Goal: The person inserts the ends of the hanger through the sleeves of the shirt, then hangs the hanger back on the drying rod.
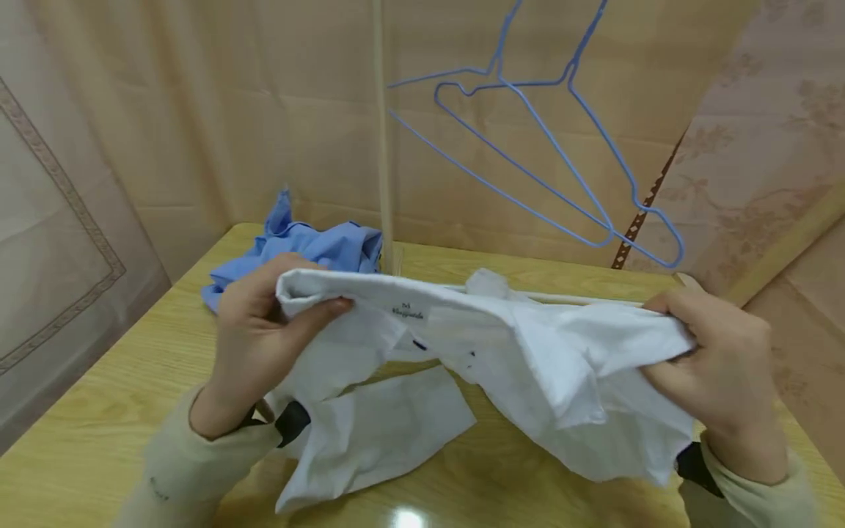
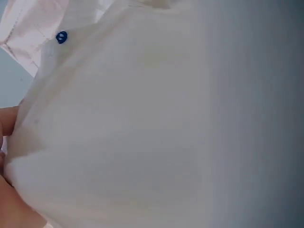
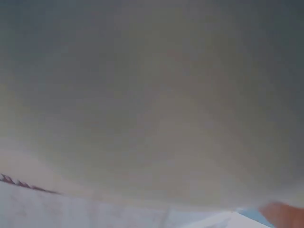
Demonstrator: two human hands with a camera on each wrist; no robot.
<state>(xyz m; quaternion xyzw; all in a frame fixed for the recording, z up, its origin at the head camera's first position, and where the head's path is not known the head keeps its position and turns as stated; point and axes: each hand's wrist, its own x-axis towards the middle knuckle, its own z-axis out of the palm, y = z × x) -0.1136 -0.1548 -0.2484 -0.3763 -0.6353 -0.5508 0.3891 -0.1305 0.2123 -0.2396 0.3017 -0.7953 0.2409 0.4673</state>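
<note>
A white shirt [image 1: 528,367] hangs between my two hands over the table, with small printed lettering inside its neckband. My left hand [image 1: 247,345] pinches one end of the band, thumb in front and fingers behind. At the other side my right hand [image 1: 722,359] grips a bunched fold of the cloth. One sleeve or panel droops toward the tabletop. In the left wrist view the shirt [image 2: 118,114] fills most of the frame, with a dark blue button [image 2: 61,37] near its edge. Blurred pale cloth [image 3: 156,118] covers most of the right wrist view.
Two blue wire hangers [image 1: 587,147] hang above the back of the wooden table [image 1: 86,411]. A crumpled blue garment [image 1: 330,246] lies at the back left, beside an upright pale post [image 1: 383,147]. Behind the shirt runs a pale rod [image 1: 574,298]. Curtains surround the table.
</note>
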